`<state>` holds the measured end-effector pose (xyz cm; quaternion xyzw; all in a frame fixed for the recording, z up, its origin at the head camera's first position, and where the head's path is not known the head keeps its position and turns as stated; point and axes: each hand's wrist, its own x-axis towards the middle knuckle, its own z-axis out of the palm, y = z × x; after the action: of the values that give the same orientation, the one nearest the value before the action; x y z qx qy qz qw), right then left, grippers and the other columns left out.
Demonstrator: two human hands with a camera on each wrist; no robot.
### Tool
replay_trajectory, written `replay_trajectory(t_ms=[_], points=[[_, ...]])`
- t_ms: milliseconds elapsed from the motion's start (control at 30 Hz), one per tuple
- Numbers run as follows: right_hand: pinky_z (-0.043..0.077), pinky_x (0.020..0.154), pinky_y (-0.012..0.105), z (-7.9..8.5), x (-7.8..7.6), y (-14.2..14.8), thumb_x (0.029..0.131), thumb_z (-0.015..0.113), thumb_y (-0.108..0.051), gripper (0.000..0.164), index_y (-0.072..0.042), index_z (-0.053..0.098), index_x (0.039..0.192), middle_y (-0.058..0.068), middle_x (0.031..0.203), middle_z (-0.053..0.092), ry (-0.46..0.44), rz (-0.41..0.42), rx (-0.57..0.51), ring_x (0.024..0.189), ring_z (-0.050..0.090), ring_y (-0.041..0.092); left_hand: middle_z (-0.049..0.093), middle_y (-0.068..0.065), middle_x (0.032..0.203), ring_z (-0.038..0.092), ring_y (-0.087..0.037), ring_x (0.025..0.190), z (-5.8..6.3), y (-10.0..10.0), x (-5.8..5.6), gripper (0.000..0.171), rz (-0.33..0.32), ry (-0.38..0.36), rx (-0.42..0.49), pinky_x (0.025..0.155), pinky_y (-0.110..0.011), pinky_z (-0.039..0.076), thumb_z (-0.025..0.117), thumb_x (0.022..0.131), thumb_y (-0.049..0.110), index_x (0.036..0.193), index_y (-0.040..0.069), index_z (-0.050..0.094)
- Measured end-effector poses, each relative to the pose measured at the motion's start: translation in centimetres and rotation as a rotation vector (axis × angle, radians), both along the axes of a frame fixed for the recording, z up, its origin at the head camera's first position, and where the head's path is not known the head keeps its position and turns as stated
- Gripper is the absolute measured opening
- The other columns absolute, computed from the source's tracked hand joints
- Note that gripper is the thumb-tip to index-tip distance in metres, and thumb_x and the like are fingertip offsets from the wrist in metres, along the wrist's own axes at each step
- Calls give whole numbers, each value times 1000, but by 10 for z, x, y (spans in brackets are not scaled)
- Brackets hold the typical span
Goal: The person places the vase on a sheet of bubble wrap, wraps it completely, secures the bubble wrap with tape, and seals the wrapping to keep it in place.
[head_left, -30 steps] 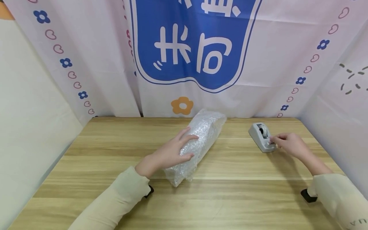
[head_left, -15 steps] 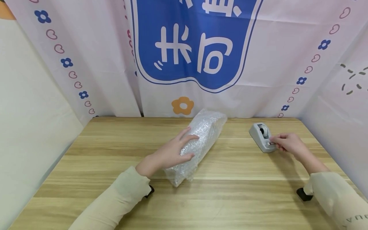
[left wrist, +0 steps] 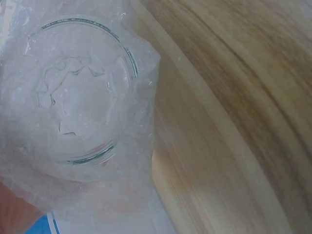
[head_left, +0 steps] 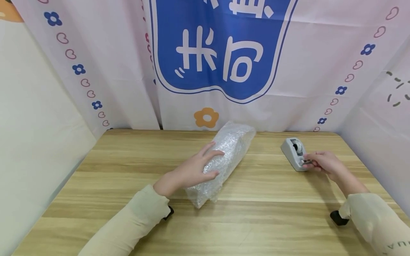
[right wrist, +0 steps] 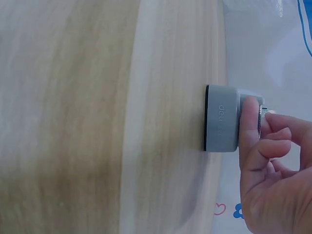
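Observation:
A long bundle of bubble wrap (head_left: 235, 142) lies slantwise across the back middle of the table. My left hand (head_left: 193, 169) rests on its left side, fingers and thumb spread. Through the wrap in the left wrist view shows the round base of a glass vessel (left wrist: 80, 102). At the right stands a grey tape dispenser (head_left: 290, 155) with a small roll of clear tape (head_left: 298, 146). My right hand (head_left: 326, 163) is at its cutter end, thumb and finger pinching the tape's end there. In the right wrist view they close in beside the dispenser's front (right wrist: 222, 119).
The wooden table (head_left: 256, 227) reaches back to a white printed curtain (head_left: 304, 71) with a blue panel. Pale walls stand on both sides. A black wrist camera (head_left: 338, 218) sits under the right sleeve, another (head_left: 168, 212) under the left.
The head view has turned slightly left, so everything sits a little further right. My right fingers have shifted and spread slightly at the cutter. My left hand stays on the bundle.

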<state>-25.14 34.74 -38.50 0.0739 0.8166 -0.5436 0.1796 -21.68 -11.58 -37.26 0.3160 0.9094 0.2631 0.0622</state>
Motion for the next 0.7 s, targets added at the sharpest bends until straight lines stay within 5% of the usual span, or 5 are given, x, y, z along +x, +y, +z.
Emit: replay_trajectory(t_ms=[367, 700], points=[[44, 57, 17, 1, 2, -2, 105, 56, -18, 37, -17, 50, 68, -9, 67, 67, -12, -20, -14, 65, 60, 0, 4, -6, 172, 50, -41, 134, 2, 1, 1, 61, 0, -7, -1, 100, -55, 50, 64, 99, 38, 155, 29, 41], [59, 75, 20, 4, -1, 2, 104, 55, -7, 23, -7, 64, 83, 2, 73, 65, -103, -82, -225, 74, 73, 9, 5, -7, 171, 44, -42, 139, 1, 0, 1, 61, -7, 6, 3, 105, -57, 46, 63, 99, 38, 155, 29, 41]])
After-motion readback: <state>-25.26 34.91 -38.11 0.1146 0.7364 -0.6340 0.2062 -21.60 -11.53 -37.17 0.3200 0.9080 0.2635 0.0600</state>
